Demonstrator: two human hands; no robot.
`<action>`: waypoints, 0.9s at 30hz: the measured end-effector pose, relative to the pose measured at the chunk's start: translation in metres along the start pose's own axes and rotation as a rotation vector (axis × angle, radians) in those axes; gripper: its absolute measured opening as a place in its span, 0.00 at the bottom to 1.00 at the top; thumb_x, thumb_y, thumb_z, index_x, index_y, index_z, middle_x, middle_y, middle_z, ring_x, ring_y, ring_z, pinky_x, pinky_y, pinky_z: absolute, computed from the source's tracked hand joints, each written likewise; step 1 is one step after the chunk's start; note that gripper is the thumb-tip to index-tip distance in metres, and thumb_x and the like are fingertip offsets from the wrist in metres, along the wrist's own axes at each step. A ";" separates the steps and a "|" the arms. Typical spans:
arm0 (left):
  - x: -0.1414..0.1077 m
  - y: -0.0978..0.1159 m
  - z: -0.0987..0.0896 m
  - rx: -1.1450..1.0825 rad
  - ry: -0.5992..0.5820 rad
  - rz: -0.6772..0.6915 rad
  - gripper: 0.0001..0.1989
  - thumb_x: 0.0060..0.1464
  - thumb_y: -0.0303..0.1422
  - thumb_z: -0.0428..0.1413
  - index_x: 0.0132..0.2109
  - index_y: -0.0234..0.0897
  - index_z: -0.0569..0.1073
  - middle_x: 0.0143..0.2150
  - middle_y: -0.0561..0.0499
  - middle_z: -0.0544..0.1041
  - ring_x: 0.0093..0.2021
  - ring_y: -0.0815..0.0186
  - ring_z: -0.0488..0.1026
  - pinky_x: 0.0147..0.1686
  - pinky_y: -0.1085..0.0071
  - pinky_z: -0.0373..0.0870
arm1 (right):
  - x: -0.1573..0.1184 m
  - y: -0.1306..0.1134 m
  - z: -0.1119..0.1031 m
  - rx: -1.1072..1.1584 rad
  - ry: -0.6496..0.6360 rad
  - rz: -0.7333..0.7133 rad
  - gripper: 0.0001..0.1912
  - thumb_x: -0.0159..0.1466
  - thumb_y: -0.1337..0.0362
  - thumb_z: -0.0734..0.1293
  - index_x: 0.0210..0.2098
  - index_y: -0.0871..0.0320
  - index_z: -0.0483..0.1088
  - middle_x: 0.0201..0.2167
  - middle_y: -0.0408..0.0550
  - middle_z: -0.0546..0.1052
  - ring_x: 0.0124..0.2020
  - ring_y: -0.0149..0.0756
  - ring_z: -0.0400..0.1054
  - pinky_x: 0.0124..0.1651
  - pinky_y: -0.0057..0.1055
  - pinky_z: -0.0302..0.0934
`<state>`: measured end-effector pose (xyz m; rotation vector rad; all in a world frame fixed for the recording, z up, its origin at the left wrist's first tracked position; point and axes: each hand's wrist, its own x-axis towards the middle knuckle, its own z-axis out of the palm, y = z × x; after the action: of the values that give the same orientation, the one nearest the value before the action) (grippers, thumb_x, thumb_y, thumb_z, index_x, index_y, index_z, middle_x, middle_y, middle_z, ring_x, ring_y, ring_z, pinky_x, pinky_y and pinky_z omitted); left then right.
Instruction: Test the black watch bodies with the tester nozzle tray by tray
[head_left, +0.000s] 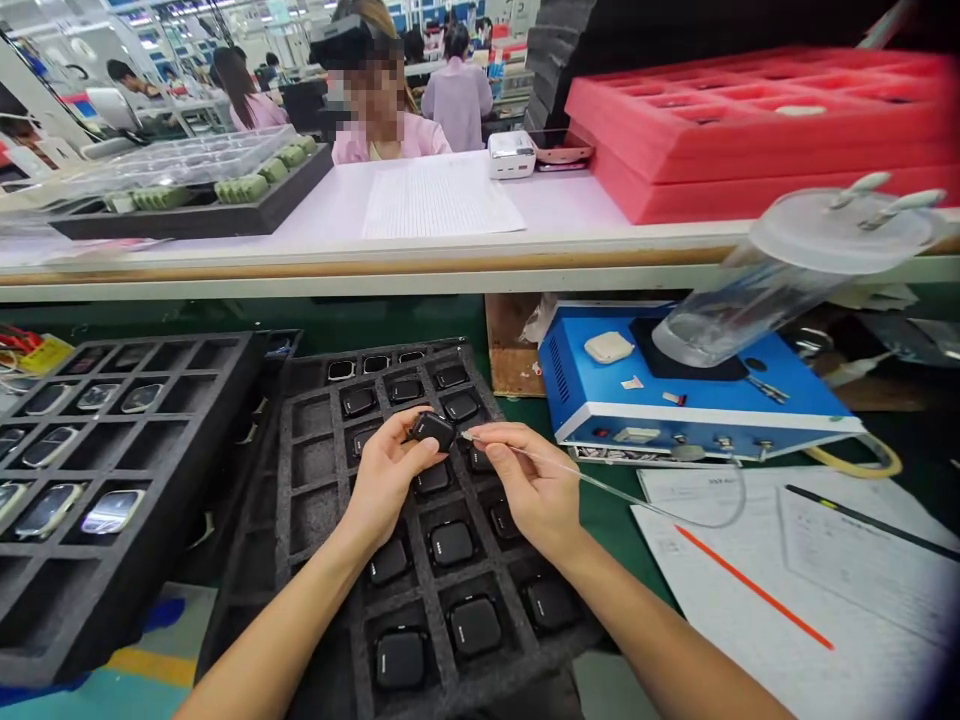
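Now | left fingers (pixel 401 450) clamped black module (pixel 433 431) | right fingers (pixel 502 450) pinch tube (pixel 622 500) | foam tray (pixel 300 470) beneath | blue machine (pixel 600 395) right

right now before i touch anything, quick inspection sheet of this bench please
surface: green bench mat, white shelf above it
job's things: left hand holds a black square device over a grey foam tray of similar devices; right hand pinches a thin clear tube
clutter: paper sheets, blue box, tilted clear canister
grippers: none, bare hands only
cables: yellow hose by the blue box
surroundings: co-workers in pink beyond the shelf, red foam trays on it
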<state>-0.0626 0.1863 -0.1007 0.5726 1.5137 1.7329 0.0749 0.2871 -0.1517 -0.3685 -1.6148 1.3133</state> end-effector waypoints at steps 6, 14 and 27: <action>0.000 -0.004 0.003 -0.036 0.015 -0.102 0.19 0.46 0.34 0.71 0.41 0.35 0.72 0.38 0.49 0.84 0.40 0.61 0.83 0.40 0.71 0.79 | 0.003 -0.001 0.001 0.019 0.010 0.013 0.08 0.70 0.66 0.66 0.43 0.53 0.78 0.44 0.48 0.81 0.44 0.37 0.78 0.47 0.35 0.75; 0.000 -0.004 0.003 0.017 -0.002 -0.103 0.18 0.46 0.35 0.72 0.39 0.34 0.73 0.34 0.49 0.85 0.38 0.61 0.84 0.36 0.74 0.78 | 0.003 0.000 0.001 0.058 0.038 0.045 0.08 0.70 0.66 0.66 0.43 0.52 0.78 0.44 0.48 0.82 0.45 0.37 0.78 0.49 0.36 0.76; 0.000 -0.005 0.003 0.043 -0.005 -0.080 0.17 0.47 0.35 0.71 0.39 0.35 0.73 0.35 0.49 0.85 0.38 0.63 0.83 0.37 0.74 0.79 | 0.002 0.001 -0.001 0.053 0.037 0.067 0.08 0.70 0.65 0.66 0.43 0.52 0.78 0.44 0.48 0.82 0.45 0.38 0.78 0.48 0.37 0.76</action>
<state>-0.0594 0.1878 -0.1050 0.5307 1.5528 1.6399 0.0744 0.2888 -0.1516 -0.4155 -1.5451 1.3893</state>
